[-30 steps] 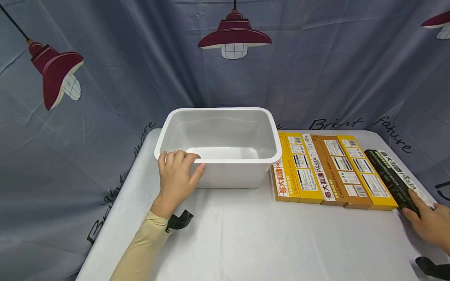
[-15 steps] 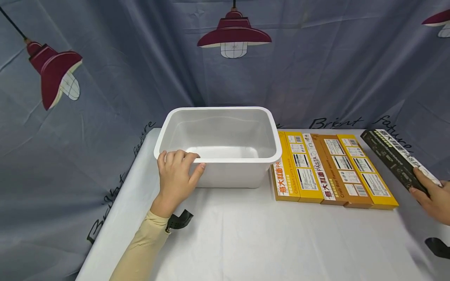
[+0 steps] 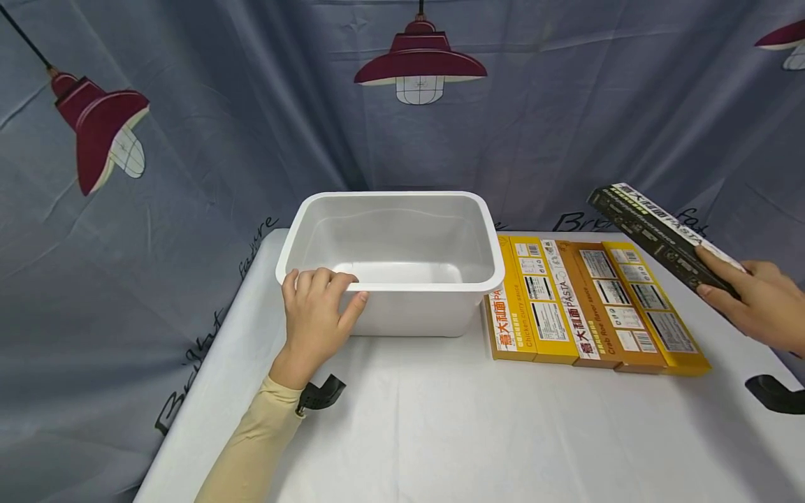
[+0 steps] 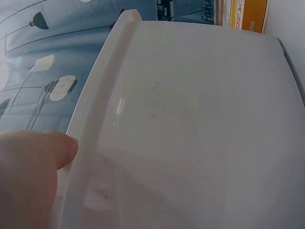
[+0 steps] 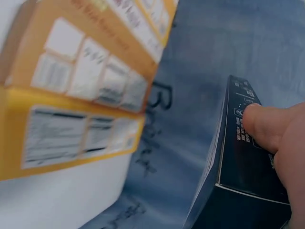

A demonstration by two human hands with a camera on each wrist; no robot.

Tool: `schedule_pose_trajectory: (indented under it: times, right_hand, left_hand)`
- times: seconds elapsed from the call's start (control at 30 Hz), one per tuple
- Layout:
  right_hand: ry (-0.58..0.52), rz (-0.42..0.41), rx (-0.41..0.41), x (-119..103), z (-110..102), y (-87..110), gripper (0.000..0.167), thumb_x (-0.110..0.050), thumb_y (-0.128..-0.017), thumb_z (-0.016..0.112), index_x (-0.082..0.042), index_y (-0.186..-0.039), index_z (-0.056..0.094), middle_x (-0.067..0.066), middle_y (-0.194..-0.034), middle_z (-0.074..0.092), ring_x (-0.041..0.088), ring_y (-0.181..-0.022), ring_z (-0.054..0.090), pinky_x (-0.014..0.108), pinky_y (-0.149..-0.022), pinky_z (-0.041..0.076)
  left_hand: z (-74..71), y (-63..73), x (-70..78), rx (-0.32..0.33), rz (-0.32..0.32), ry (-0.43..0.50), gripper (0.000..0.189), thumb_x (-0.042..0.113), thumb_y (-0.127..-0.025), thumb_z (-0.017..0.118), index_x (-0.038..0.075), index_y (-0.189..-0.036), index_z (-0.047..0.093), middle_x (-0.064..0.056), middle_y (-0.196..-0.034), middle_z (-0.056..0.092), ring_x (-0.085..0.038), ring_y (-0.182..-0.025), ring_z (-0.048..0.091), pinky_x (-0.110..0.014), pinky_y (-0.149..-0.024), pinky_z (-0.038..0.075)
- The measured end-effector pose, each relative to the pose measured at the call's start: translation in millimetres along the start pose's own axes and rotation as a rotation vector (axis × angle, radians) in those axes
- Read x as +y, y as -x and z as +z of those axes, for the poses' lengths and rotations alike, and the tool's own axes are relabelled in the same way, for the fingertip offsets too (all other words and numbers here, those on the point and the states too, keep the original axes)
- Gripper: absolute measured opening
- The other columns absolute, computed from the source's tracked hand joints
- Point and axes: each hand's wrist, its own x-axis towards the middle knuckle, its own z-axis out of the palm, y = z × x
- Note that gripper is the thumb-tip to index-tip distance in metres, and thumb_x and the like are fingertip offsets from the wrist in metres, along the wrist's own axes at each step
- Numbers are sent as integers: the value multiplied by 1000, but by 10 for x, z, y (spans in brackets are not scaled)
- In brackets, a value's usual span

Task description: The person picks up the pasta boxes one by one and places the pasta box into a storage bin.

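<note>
A white plastic bin (image 3: 415,311) stands on the table. My left hand (image 3: 317,328) holds its near rim at the left corner, fingers over the edge and thumb on the outside; the left wrist view shows the thumb (image 4: 62,149) by the rim. My right hand (image 3: 757,300) grips the near end of a black pasta box (image 3: 660,234) and holds it tilted in the air, above the right end of the row. In the right wrist view the thumb lies along the dark side of the black box (image 5: 250,167).
Several yellow and brown pasta boxes (image 3: 594,307) lie side by side, right of the bin. White cloth covers the table (image 3: 478,426). A grey-blue curtain (image 3: 251,105) with printed lamps hangs behind.
My right hand has lifted the black box off the table at the far right and moved it up and left. My left hand and the bin have stayed put.
</note>
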Motion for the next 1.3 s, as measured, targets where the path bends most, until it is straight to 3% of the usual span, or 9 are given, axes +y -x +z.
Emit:
schedule_pose_trajectory:
  times: [0.13, 0.23, 0.53, 0.7, 1.0, 1.3]
  right_hand:
    - [25, -41, -7, -212, -138, -127, 72, -27, -108, 46, -6, -161, 3, 47, -117, 33, 53, -97, 40, 56, -67, 44]
    - [17, -50, -40, -363, -245, -219, 69, -33, -109, 40, -12, -163, 1, 50, -132, 26, 59, -111, 32, 71, -77, 41]
    - [55, -159, -85, -832, -637, -401, 68, -36, -109, 42, -14, -164, 7, 46, -141, 26, 55, -113, 36, 66, -77, 45]
    - [49, -215, -106, -1077, -771, -494, 67, -33, -108, 45, -18, -164, 11, 45, -147, 25, 56, -122, 34, 70, -85, 42]
    - [58, -327, -119, -1481, -907, -684, 67, -34, -106, 50, -26, -164, 17, 38, -153, 29, 54, -128, 40, 71, -90, 43]
    - [92, -450, -135, -2074, -942, -863, 64, -35, -105, 53, -29, -162, 25, 35, -154, 34, 52, -134, 41, 71, -100, 41]
  left_hand:
    - [-2, -1, 3, -5, -5, -4, 34, 39, -93, 63, 9, -106, 72, -16, -96, 67, -42, -99, 58, -71, -108, 28]
    - [-1, -3, 7, -15, -13, -5, 34, 39, -93, 65, 9, -106, 73, -15, -96, 67, -42, -100, 58, -70, -108, 28]
    - [1, -27, 35, -39, -22, -1, 33, 39, -94, 63, 10, -107, 72, -15, -98, 67, -41, -103, 58, -70, -110, 28]
    - [1, -29, 23, -26, -12, -4, 34, 39, -95, 62, 9, -107, 72, -15, -98, 67, -42, -101, 58, -70, -109, 27]
    - [1, -12, 12, -26, -18, -12, 34, 39, -93, 65, 8, -107, 73, -15, -97, 67, -42, -100, 58, -69, -109, 29]
    - [-9, -8, 17, -24, -27, -4, 33, 38, -93, 65, 8, -107, 73, -15, -98, 67, -41, -101, 58, -70, -109, 28]
